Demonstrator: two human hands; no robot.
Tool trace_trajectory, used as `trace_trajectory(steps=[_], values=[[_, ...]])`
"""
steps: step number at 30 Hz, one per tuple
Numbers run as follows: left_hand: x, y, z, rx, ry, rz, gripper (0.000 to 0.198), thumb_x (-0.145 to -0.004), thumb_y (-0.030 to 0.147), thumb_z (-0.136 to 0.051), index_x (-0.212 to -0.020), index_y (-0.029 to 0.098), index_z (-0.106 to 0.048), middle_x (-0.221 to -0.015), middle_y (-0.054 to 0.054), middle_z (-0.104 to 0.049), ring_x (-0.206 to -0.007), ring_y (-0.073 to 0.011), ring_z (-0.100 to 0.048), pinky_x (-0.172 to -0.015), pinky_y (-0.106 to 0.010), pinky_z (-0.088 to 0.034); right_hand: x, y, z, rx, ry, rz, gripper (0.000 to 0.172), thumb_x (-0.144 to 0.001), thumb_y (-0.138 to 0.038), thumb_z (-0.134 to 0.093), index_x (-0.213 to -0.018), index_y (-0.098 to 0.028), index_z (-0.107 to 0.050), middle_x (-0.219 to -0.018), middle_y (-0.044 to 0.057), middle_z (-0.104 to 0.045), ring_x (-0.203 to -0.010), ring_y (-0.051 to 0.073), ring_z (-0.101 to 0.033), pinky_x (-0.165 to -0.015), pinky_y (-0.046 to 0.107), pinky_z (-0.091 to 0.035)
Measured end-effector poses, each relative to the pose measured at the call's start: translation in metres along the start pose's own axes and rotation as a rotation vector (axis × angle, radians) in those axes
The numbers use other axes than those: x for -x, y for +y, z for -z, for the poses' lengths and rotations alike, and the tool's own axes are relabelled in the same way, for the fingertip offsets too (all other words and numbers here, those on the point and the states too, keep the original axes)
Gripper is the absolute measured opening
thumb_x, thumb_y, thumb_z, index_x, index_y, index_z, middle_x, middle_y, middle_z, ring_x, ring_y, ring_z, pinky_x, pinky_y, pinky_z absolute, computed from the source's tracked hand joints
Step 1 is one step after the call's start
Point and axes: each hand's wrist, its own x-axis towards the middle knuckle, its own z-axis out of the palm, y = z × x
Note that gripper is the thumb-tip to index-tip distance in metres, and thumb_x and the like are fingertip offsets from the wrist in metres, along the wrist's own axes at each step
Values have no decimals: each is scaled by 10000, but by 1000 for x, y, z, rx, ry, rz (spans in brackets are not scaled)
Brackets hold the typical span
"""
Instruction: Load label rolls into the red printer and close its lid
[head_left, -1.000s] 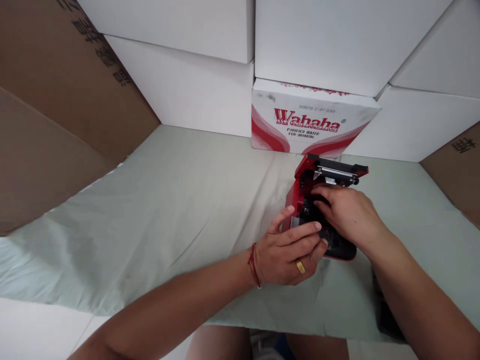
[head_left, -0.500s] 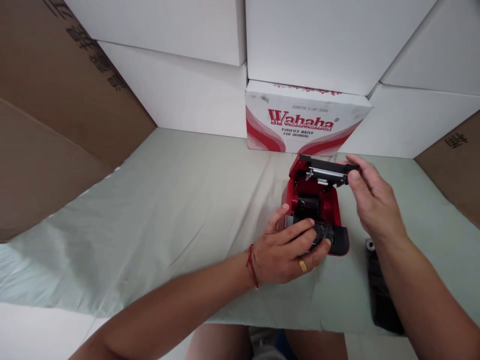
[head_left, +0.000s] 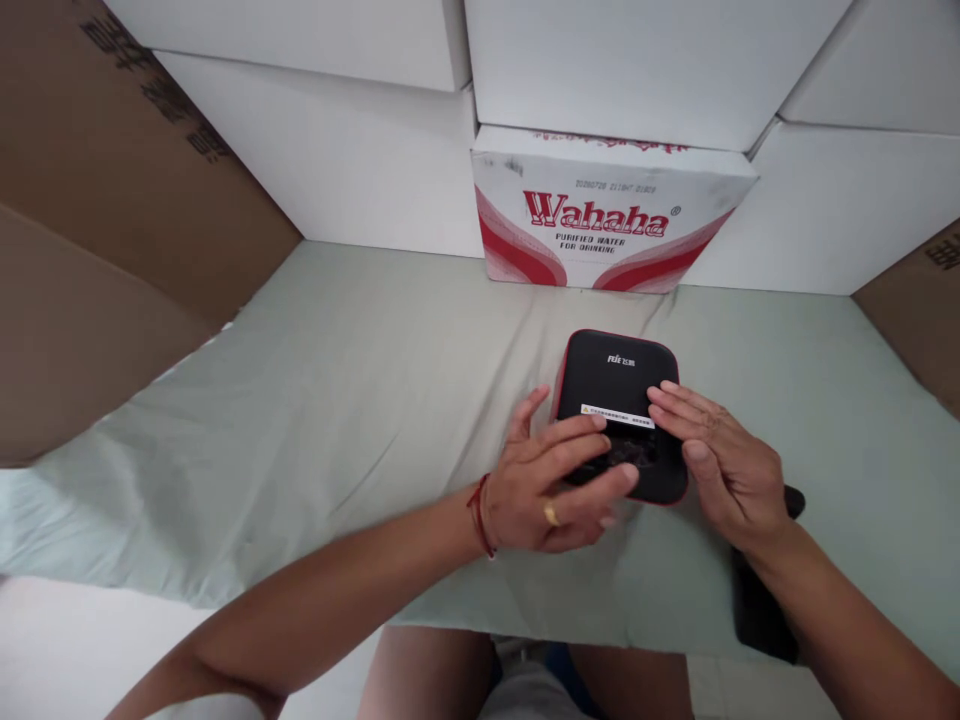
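A small black-topped device with a red casing (head_left: 611, 375) lies with its lid down on the pale green cloth (head_left: 337, 420). My left hand (head_left: 551, 485) rests against its near left side, fingers stretched over the front edge; it wears a gold ring and a red wrist cord. My right hand (head_left: 724, 470) lies flat on the lid's right front corner, fingers extended and together. A white label strip runs across the lid between the two hands.
A white and red "Wahaha" water carton (head_left: 607, 215) stands just behind the device, among stacked white boxes (head_left: 337, 170). Brown cardboard (head_left: 97, 230) walls off the left side. A black object (head_left: 761, 600) lies under my right forearm near the cloth's front edge.
The device's lid, raised before, is now down. My right hand left the lid's upper edge and came to rest on top. My left hand stayed at the front.
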Motion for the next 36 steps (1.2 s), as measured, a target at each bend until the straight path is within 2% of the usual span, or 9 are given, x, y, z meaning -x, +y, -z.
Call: trace_trajectory(steps=[4,9,13,18,21,24,29,33,36], values=[[-3,-22,12,242,-26,243,642,-1122,547,-445,-1695,258,-422,-1380,-123,-808,-1415,-285,-719,-1407,-562,-246,-1,-2,-6,-21,28,-30,561,-1065,-64,-548,-1570,-281,-661,-1522,74,-742,-1483,231,-648,-1265,467,-511],[-2,-38,14,382,-46,334,494,-1161,433,-375,-1570,267,-598,-1319,-88,-845,-1340,-249,-749,-1291,-498,-395,-2,-4,-8,-20,51,-11,537,-1059,-69,-566,-1543,-268,-683,-1471,86,-771,-1463,246,-666,-1241,474,-533],[-7,-39,14,428,-32,331,435,-1132,389,-496,-1525,257,-630,-1252,-87,-859,-1233,-247,-759,-1127,-460,-510,-1,-1,-8,4,51,-35,473,-1080,-125,-562,-1505,-275,-707,-1448,85,-784,-1428,260,-690,-1259,509,-502],[-6,-40,15,692,-49,553,422,-1056,283,-681,-1475,288,-638,-1277,-72,-825,-1208,-227,-778,-1120,-416,-535,5,-9,-10,-44,12,-12,515,-1160,-404,-459,-1636,-239,-569,-1468,124,-763,-1443,291,-655,-1326,595,-386],[1,-41,10,770,2,596,489,-1041,319,-716,-1511,325,-583,-1414,-77,-757,-1344,-230,-728,-1237,-449,-479,8,-18,-12,-18,-10,116,523,-1167,-505,-395,-1531,-234,-655,-1348,101,-815,-1432,294,-638,-1356,590,-333],[7,-47,4,769,67,674,725,-957,456,-815,-1593,403,-472,-1695,-70,-543,-1623,-277,-484,-1354,-514,-363,10,-24,-15,32,45,184,464,-1161,-496,-411,-1337,-238,-754,-1193,81,-849,-1331,284,-664,-1308,547,-413],[11,-56,0,974,-46,828,1071,-838,542,-892,-1697,520,-252,-1884,3,-211,-1786,-328,-108,-1444,-629,-90,11,-25,-16,79,79,215,383,-1126,-408,-498,-1322,-224,-771,-1151,83,-856,-1209,285,-679,-1189,535,-518],[8,-50,-2,1109,-80,912,1152,-805,513,-891,-1719,523,-190,-1900,29,-158,-1796,-319,-22,-1450,-610,42,12,-24,-14,92,67,224,307,-1089,-323,-564,-1253,-199,-792,-1146,98,-856,-1213,285,-672,-1174,520,-524],[5,-44,-4,1151,-73,963,1164,-801,486,-866,-1730,493,-166,-1902,16,-161,-1796,-315,-18,-1454,-591,50,13,-23,-13,99,55,227,280,-1054,-277,-607,-1241,-207,-802,-1163,86,-859,-1212,281,-680,-1155,509,-537]])
